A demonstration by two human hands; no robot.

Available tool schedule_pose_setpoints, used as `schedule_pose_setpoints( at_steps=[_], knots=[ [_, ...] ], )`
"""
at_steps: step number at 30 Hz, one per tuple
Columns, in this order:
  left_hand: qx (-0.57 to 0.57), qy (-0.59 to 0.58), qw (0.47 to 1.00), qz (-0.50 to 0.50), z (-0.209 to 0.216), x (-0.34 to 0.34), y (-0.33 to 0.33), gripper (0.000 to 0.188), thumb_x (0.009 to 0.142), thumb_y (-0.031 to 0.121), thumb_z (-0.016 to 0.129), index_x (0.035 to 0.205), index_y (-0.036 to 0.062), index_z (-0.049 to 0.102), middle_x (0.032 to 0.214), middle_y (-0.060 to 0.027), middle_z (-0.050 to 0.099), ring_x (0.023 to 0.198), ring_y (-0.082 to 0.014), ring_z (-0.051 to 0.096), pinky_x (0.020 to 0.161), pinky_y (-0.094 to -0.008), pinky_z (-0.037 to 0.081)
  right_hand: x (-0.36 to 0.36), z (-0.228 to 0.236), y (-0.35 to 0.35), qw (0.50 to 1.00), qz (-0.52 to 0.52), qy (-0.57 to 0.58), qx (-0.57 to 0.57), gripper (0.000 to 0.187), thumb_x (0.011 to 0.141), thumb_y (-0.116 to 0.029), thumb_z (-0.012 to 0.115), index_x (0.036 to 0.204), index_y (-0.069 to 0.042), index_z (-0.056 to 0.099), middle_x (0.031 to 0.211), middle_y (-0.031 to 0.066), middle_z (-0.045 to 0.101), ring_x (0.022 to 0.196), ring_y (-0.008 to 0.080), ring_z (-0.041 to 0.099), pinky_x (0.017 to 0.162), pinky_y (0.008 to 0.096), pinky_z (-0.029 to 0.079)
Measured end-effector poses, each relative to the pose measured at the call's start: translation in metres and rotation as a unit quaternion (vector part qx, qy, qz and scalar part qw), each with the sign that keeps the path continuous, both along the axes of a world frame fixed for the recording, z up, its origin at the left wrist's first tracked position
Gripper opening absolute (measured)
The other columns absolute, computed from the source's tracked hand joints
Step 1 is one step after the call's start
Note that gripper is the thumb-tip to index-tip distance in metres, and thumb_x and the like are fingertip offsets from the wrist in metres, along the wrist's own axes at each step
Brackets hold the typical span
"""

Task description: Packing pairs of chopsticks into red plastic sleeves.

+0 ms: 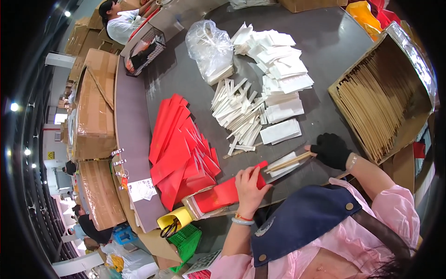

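My left hand (251,188), bare with a bracelet at the wrist, grips the end of a red paper sleeve (222,193) near the table's front edge. The sleeve lies over a small stack in a shallow tray (193,208). In a black fingerless glove, my right hand (330,151) pinches the far ends of a few wooden chopsticks (290,161). Their other ends point at the sleeve's open end. Beneath them lies a white paper packet (283,167). Left of the sleeve spreads a pile of red sleeves (179,149).
Narrow white paper packets (237,109) and folded white packets (283,65) cover mid-table, beside a clear plastic bag (209,49). At right, an open carton (413,51) holds many chopsticks. A yellow holder (179,215) with black-handled scissors hangs at the front edge. Another person (125,23) sits far left.
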State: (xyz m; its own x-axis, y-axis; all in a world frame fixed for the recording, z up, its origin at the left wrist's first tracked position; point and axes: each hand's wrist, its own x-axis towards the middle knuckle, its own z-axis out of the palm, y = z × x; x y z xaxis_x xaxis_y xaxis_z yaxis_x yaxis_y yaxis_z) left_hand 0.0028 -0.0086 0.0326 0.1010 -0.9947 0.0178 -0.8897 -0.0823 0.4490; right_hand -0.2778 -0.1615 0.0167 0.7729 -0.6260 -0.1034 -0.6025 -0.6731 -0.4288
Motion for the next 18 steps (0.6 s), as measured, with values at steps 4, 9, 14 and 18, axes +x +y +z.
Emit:
schedule_pose_setpoints(
  at_steps=[4,9,14,18],
  knots=[
    [-0.020,0.053,0.998,-0.013,-0.001,-0.019,-0.010,0.070,0.059,0.025,0.085,0.122,0.0062,0.060,0.122,-0.0089,0.054,0.114,-0.0321,0.046,0.098,-0.0447,0.038,0.032,-0.015,0.002,0.990,0.027,-0.137,0.002,0.015,0.078,-0.020,0.069,0.091,-0.013,0.069,0.082,0.0131,0.061,0.080,0.0320,0.060,0.070,0.0431,0.048],
    [-0.016,0.015,0.999,-0.032,-0.002,-0.029,-0.019,0.073,0.060,0.017,0.083,0.126,0.0037,0.054,0.124,-0.0117,0.052,0.113,-0.0346,0.047,0.097,-0.0455,0.040,0.026,-0.062,0.010,0.962,-0.132,-0.206,0.123,0.010,0.073,-0.010,0.067,0.082,-0.006,0.065,0.084,0.0159,0.060,0.085,0.0336,0.059,0.075,0.0416,0.048],
    [-0.055,0.020,0.997,-0.058,-0.005,-0.026,-0.039,0.060,0.069,0.017,0.075,0.124,0.0062,0.057,0.118,-0.0127,0.055,0.107,-0.0348,0.050,0.091,-0.0454,0.043,0.094,-0.023,0.037,0.929,-0.017,-0.289,0.230,0.037,0.073,-0.019,0.077,0.104,-0.007,0.061,0.098,0.0124,0.060,0.090,0.0292,0.059,0.081,0.0396,0.046],
    [0.021,-0.028,0.991,-0.130,0.018,-0.018,-0.042,0.040,0.070,0.015,0.069,0.110,0.0160,0.065,0.112,-0.0130,0.056,0.100,-0.0350,0.051,0.084,-0.0434,0.046,0.068,0.027,0.013,0.995,0.016,-0.089,-0.037,0.067,0.057,-0.043,0.083,0.113,-0.012,0.062,0.106,0.0089,0.060,0.104,0.0286,0.056,0.093,0.0494,0.037]
  ],
)
